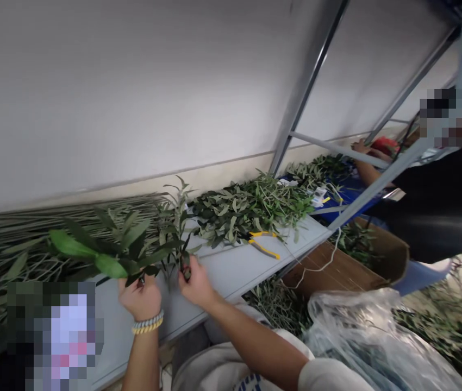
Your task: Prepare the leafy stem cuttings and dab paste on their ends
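Observation:
My left hand (141, 296), with coiled bands at the wrist, is closed around the lower end of a leafy sprig (111, 255) whose broad green leaves fan out above it. Beside it, my right hand (198, 282) is closed on the stem of a thinner, upright leafy branch (180, 217). Both hands are just over the near edge of the white table (223, 274). Yellow-handled pliers (264, 244) lie on the table to the right of my right hand, partly against a leaf pile.
Long bare-stemmed branches (92, 214) lie along the wall. A heap of cut sprigs (251, 203) covers the table's back. Metal frame bars (312, 76) slant at the right. A cardboard box (337, 266), clear plastic bag (349, 326) and a co-worker's arm (367, 168) are also there.

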`<control>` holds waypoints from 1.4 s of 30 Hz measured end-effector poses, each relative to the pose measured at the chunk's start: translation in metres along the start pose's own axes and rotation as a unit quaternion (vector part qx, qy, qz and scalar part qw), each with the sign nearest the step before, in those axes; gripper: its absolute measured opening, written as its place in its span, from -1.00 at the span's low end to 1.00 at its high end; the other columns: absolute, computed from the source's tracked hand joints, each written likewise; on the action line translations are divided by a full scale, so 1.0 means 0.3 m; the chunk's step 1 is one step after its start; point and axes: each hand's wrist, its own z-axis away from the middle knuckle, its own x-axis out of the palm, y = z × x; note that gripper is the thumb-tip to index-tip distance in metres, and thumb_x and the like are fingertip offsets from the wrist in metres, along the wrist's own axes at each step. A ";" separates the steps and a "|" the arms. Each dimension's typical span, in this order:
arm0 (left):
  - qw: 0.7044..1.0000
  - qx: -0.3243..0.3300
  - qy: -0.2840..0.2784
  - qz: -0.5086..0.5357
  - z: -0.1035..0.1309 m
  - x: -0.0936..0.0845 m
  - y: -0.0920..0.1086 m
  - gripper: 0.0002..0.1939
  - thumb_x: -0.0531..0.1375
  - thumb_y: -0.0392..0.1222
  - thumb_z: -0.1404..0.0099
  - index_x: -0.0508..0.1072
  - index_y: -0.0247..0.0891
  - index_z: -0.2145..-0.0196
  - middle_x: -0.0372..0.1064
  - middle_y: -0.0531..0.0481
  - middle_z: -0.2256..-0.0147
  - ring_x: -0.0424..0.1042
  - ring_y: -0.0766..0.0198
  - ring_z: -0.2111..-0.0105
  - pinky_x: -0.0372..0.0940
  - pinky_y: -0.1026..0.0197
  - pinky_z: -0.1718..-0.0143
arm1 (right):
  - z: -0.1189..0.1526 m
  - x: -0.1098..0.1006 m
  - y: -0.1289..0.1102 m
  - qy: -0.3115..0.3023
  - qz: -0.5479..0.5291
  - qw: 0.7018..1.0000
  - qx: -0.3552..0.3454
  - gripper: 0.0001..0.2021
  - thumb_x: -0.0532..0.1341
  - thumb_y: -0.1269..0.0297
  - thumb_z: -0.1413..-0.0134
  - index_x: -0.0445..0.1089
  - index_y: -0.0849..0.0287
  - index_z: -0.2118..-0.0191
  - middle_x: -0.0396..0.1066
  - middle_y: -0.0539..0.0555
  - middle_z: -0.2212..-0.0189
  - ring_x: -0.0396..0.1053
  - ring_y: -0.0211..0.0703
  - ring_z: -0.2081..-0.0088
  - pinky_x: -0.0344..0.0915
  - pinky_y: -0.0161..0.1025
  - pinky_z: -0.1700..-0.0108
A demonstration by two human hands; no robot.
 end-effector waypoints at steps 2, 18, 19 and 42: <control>0.999 0.005 0.045 -0.031 -0.013 -0.012 0.008 -0.69 0.18 0.02 -0.10 0.33 -0.24 0.63 0.29 -0.05 0.52 0.38 0.09 0.33 0.31 0.03 0.22 | -0.017 0.016 -0.051 -0.008 0.000 0.999 -0.032 -0.73 0.09 0.39 0.11 0.22 0.21 0.19 0.37 0.06 0.47 0.34 -0.16 0.44 0.29 -0.26 0.34; 0.995 0.032 0.046 -0.088 -0.052 -0.104 -0.034 -0.71 0.21 0.03 -0.08 0.46 -0.25 0.57 0.35 -0.05 0.56 0.37 0.05 0.36 0.30 0.01 0.27 | -0.110 0.221 -0.106 -0.170 0.095 0.981 0.013 -0.54 0.25 0.31 0.15 0.19 0.21 0.06 0.36 0.25 0.18 0.41 0.08 0.23 0.36 -0.11 0.31; 0.995 0.038 0.035 -0.090 -0.046 -0.108 -0.016 -0.70 0.20 0.05 -0.10 0.46 -0.24 0.56 0.36 -0.05 0.55 0.37 0.06 0.36 0.30 0.03 0.28 | -0.103 0.215 -0.108 -0.158 0.077 0.984 0.002 -0.53 0.25 0.30 0.14 0.17 0.20 0.04 0.34 0.24 0.16 0.39 0.06 0.19 0.36 -0.12 0.27; 0.947 0.142 -0.288 -0.001 0.211 -0.033 0.355 -0.76 0.17 -0.04 -0.17 0.50 -0.26 0.33 0.35 -0.12 0.33 0.42 0.15 0.33 0.35 0.17 0.32 | 0.001 -0.321 -0.071 0.128 -0.481 0.833 0.242 -0.63 0.25 -0.04 0.15 0.33 0.20 0.38 0.39 0.04 0.46 0.34 -0.21 0.47 0.32 -0.24 0.43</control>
